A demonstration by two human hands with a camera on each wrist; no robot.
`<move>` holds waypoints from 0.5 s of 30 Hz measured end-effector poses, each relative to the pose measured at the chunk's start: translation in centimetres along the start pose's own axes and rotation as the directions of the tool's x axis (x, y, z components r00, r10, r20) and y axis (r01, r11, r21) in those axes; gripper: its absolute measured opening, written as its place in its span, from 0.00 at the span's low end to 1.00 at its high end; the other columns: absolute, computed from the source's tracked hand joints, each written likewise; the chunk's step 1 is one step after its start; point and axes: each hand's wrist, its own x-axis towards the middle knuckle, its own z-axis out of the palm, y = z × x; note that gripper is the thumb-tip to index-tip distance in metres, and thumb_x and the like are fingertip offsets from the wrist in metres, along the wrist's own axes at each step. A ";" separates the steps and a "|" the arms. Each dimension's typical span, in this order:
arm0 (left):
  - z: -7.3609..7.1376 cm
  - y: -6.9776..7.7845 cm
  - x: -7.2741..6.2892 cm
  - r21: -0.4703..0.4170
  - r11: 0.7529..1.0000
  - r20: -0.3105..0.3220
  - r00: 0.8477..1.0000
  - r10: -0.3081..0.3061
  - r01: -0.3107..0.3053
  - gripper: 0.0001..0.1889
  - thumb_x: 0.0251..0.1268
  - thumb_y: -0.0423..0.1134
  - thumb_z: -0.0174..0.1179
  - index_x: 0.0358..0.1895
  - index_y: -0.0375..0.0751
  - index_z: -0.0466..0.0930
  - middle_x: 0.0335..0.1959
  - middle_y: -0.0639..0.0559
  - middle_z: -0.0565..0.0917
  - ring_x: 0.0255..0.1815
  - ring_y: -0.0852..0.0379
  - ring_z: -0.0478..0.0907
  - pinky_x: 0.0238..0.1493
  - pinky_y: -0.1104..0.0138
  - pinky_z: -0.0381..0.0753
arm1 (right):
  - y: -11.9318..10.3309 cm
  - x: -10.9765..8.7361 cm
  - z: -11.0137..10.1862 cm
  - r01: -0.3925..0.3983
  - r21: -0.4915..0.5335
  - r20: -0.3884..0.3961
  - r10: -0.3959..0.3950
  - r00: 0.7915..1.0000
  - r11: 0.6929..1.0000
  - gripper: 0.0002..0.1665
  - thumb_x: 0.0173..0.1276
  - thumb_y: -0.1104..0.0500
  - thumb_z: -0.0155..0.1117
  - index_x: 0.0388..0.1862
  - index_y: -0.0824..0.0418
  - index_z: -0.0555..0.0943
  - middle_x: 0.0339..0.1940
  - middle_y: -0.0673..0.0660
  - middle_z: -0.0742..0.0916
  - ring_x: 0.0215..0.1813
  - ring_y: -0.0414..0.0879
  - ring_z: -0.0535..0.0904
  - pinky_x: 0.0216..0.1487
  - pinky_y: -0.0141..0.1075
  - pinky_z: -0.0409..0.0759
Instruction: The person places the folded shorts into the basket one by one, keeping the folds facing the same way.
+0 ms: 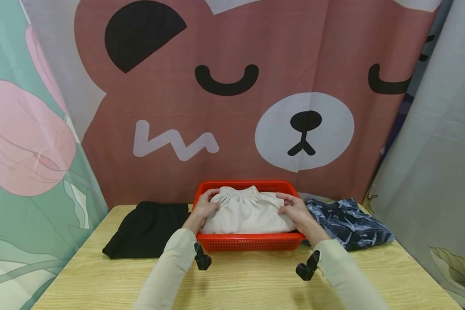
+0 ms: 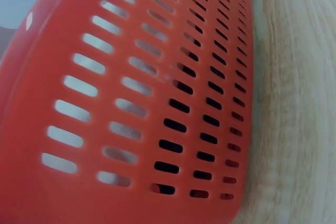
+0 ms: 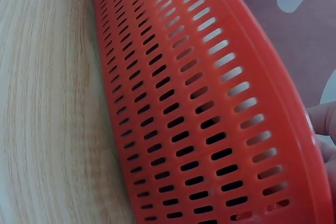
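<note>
A person's two hands pinch the opposite sides of a soft, cream-coloured garment (image 1: pixel 248 215), its elasticated waist gathered into fine puckers, at the lower centre of the frame. The garment lies between the left hand (image 1: pixel 206 209) and the right hand (image 1: pixel 297 212), thumbs toward the cloth, within a glossy red plastic basket (image 1: pixel 252 243) with rounded corners. In both wrist views, rows of oblong slots pierce the basket's wall, pale in the upper rows and dark in the lower. The basket stands on a pale wood-grained counter (image 1: pixel 248 280). At the lower left lies a matte black garment (image 1: pixel 149 232); at the lower right, a crumpled garment in a dark-blue and white print (image 1: pixel 352 226). A brown bear-print curtain (image 1: pixel 232 116) hangs behind, filling the upper frame.
</note>
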 end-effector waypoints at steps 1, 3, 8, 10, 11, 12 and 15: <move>0.0 0.0 0.0 0.002 1.000 0.001 1.000 -0.009 0.009 0.30 0.59 0.23 0.57 0.66 0.44 0.71 0.60 0.38 0.72 0.57 0.42 0.68 0.62 0.46 0.66 | 0.1 0.0 0.0 0.001 -0.004 -0.003 -0.001 1.000 1.000 0.35 0.59 0.76 0.57 0.68 0.65 0.70 0.65 0.68 0.69 0.62 0.57 0.65 0.61 0.47 0.69; 0.1 0.0 0.0 0.013 1.000 0.003 1.000 -0.021 0.021 0.30 0.59 0.24 0.58 0.66 0.44 0.70 0.61 0.39 0.72 0.58 0.41 0.67 0.62 0.45 0.65 | 0.3 0.0 0.0 0.003 -0.011 -0.006 -0.003 1.000 1.000 0.35 0.59 0.76 0.58 0.68 0.66 0.70 0.66 0.68 0.68 0.63 0.57 0.64 0.60 0.45 0.69; 0.2 -0.1 0.0 0.040 0.999 0.003 0.999 -0.032 0.032 0.31 0.58 0.24 0.58 0.67 0.44 0.70 0.62 0.39 0.71 0.58 0.41 0.66 0.62 0.43 0.65 | 0.6 0.1 0.1 0.012 -0.052 -0.027 -0.013 1.000 0.999 0.35 0.57 0.77 0.58 0.67 0.66 0.71 0.63 0.69 0.71 0.60 0.56 0.66 0.54 0.41 0.73; 0.3 -0.2 0.1 0.047 0.998 0.004 0.999 -0.032 0.031 0.31 0.57 0.23 0.58 0.67 0.44 0.70 0.62 0.39 0.71 0.58 0.41 0.66 0.62 0.44 0.65 | 0.7 0.1 0.2 0.019 -0.072 -0.038 -0.022 0.999 0.997 0.36 0.56 0.77 0.58 0.66 0.66 0.72 0.61 0.69 0.73 0.58 0.56 0.68 0.52 0.41 0.73; 0.4 -0.3 0.1 0.052 0.998 0.006 1.000 -0.030 0.030 0.31 0.57 0.23 0.58 0.67 0.43 0.70 0.62 0.39 0.71 0.58 0.41 0.66 0.62 0.44 0.65 | 0.7 0.2 0.3 0.022 -0.081 -0.041 -0.025 0.999 0.996 0.36 0.55 0.77 0.58 0.66 0.66 0.72 0.60 0.69 0.74 0.58 0.57 0.69 0.53 0.42 0.73; 0.4 -0.3 0.2 0.060 0.998 0.006 1.000 -0.029 0.029 0.31 0.57 0.23 0.58 0.67 0.43 0.70 0.62 0.39 0.71 0.58 0.41 0.67 0.62 0.44 0.65 | 0.8 0.2 0.3 0.025 -0.088 -0.044 -0.029 0.999 0.996 0.36 0.55 0.77 0.58 0.66 0.66 0.72 0.59 0.69 0.75 0.57 0.57 0.69 0.53 0.43 0.72; 0.5 -0.4 0.2 0.097 0.995 0.011 1.000 -0.022 0.021 0.31 0.58 0.23 0.58 0.67 0.43 0.70 0.63 0.39 0.70 0.58 0.41 0.67 0.62 0.43 0.65 | 0.9 0.2 0.3 0.030 -0.100 -0.043 -0.035 0.998 0.995 0.36 0.54 0.77 0.58 0.65 0.66 0.72 0.60 0.70 0.76 0.57 0.57 0.70 0.54 0.44 0.72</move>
